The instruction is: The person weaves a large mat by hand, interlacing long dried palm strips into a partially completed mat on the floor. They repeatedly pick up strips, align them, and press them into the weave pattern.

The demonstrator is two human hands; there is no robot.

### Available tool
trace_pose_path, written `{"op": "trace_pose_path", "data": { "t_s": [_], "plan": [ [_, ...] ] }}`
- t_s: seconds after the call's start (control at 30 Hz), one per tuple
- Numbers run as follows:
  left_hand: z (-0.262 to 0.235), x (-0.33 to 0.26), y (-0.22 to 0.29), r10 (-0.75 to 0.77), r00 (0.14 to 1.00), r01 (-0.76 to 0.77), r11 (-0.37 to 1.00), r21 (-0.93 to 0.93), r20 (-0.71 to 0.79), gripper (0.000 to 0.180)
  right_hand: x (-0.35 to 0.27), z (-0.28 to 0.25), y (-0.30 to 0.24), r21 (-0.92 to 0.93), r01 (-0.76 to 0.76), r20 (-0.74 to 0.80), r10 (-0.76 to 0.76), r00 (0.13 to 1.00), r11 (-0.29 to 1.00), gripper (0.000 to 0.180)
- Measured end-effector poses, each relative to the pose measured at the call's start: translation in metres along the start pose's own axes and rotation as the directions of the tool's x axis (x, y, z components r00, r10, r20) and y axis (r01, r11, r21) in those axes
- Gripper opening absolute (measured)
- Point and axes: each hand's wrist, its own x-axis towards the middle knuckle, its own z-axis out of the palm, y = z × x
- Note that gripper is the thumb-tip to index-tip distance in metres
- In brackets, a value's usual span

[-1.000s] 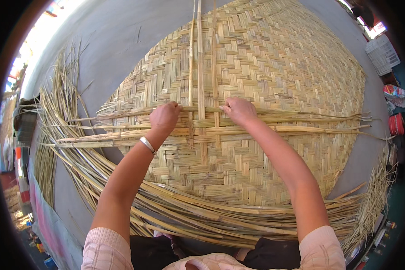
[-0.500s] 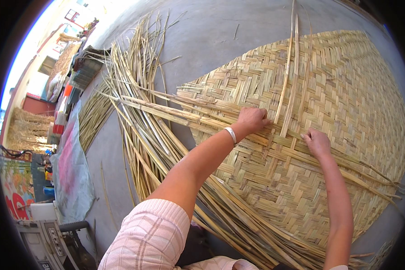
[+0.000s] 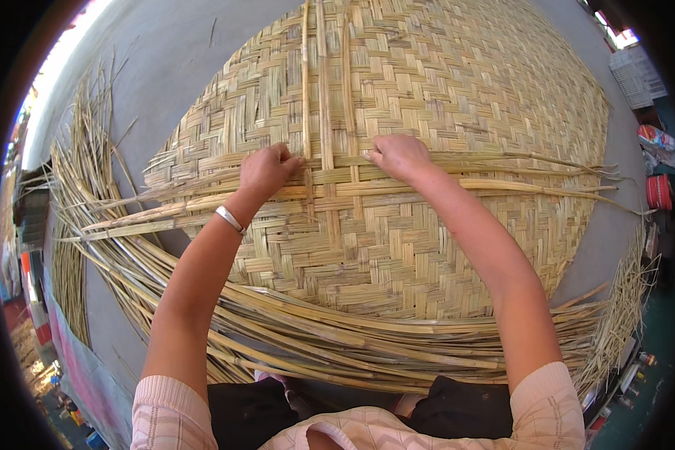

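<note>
Flat split reed strips [image 3: 480,169] run crosswise over a large woven reed mat [image 3: 457,90], crossing a few upright strips [image 3: 324,90]. My left hand [image 3: 266,172], with a silver bracelet at its wrist, is closed on the crosswise strips just left of the uprights. To the right of them my right hand [image 3: 400,156] pinches the same band of strips between thumb and curled fingers. Between the two hands the crosswise strips pass over and under the uprights. The finger undersides are partly hidden.
A thick bundle of long loose reeds [image 3: 352,341] curves between my knees and the mat, round to the left side. The grey floor [image 3: 172,45] shows beyond the mat. A white crate [image 3: 637,79] and a red round container [image 3: 658,192] stand at the right edge.
My view has swung to the right, so the mat now sits centrally. Both hands stay at the crossing of the strips, slightly farther apart, still gripping.
</note>
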Motion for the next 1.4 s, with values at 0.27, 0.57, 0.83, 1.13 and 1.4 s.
{"op": "trace_pose_path", "data": {
  "t_s": [0.27,0.57,0.83,1.13,1.4],
  "plan": [
    [0.02,-0.022,0.0,0.267,0.915,-0.229,0.961,0.155,-0.302,0.027,0.0,0.006,-0.002,-0.052,0.022,-0.014,-0.022,1.0,0.998,0.031],
    [0.048,-0.044,0.006,0.574,0.804,-0.499,0.795,0.345,-0.158,0.039,0.003,0.022,-0.003,-0.2,0.068,-0.153,-0.1,0.983,0.977,0.023],
    [0.044,-0.046,0.008,0.574,0.816,-0.513,0.771,0.378,-0.064,0.043,-0.022,0.009,-0.013,-0.367,0.127,-0.349,-0.263,0.9,0.922,0.008],
    [0.007,-0.06,0.018,0.586,0.81,-0.538,0.74,0.403,0.005,0.041,-0.168,0.008,0.011,-0.213,0.358,-0.173,-0.395,0.902,0.909,0.013],
    [-0.01,-0.141,-0.005,0.588,0.802,-0.597,0.794,0.117,0.103,0.025,-0.321,0.055,0.048,0.197,0.153,0.219,-0.196,0.956,0.968,0.026]
  ]
}}
